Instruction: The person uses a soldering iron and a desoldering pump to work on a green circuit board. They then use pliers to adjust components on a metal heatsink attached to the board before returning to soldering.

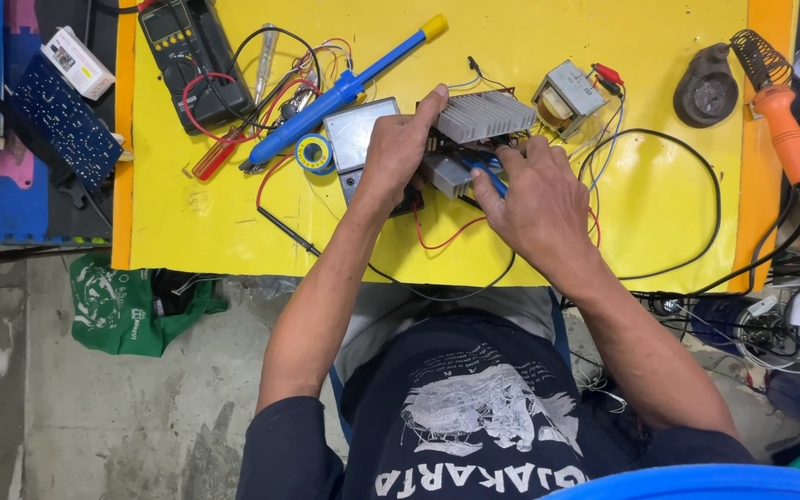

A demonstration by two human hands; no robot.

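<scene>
Yellow mat (659,74) covers the bench, and near its middle sits a finned heatsink (483,115) mounted on a small circuit assembly, the landmark here. The left hand (398,153) clamps the heatsink's left end, thumb on top near the fins and the other fingers wrapped beneath the board. The right hand (534,199), just below and right of the heatsink, pinches a blue wire (493,176) at the board's front edge, fingertips closed on it. Judging by this, the step in hand is working a lead at the board while it is steadied; the next move calls for a firm hold from the left and a fine tug or push from the right, without snagging the red wire (442,243) looping below the heatsink. Right of the heatsink lies a small transformer (565,95); left of it a grey panel meter (356,132), a solder reel (313,153) and a blue desoldering pump (349,88); further left a multimeter (182,51). Far right of it an orange soldering iron (782,130) rests in its stand. The board under the heatsink is mostly hidden by both hands, so where the blue wire ends is hard to make out.
</scene>
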